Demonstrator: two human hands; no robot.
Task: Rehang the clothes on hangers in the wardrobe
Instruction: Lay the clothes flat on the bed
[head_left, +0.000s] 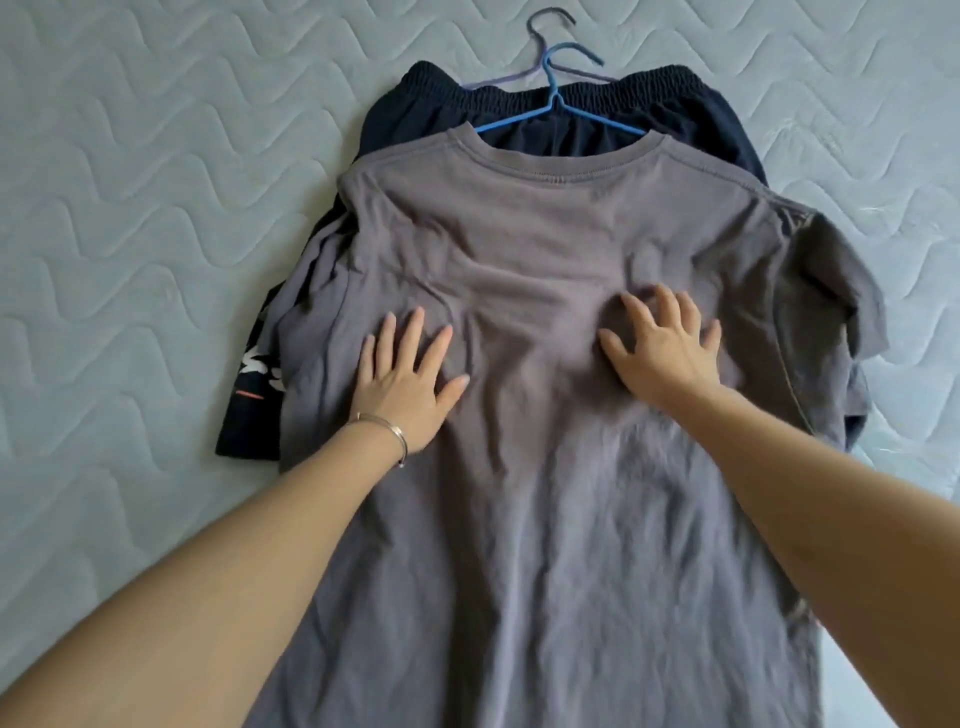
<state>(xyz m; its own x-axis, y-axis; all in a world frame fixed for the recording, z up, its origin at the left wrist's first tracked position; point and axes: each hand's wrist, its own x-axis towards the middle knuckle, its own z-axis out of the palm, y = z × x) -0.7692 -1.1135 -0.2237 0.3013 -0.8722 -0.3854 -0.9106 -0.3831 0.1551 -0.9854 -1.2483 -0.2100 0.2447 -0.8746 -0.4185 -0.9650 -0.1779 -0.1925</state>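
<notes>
Both hands, left (402, 371) and right (662, 345), grip wide, flat on grey T-shirt (519, 467).

— Underneath?
— Quilted mattress (130, 182), wave-stitched, pale.
— Directly on it?
— Pile of clothes: dark shorts (597, 117), printed black garment (254, 395), hangers (550, 57), grey T-shirt (519, 467) uppermost.

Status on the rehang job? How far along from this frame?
Done: the grey T-shirt already has the blue hanger through its neck, on a pile on the mattress. In hand: left hand and right hand press flat on it, gripping nothing. Left: dark shorts with a purple hanger, a printed dark garment. No wardrobe in view; nothing hung yet.
</notes>
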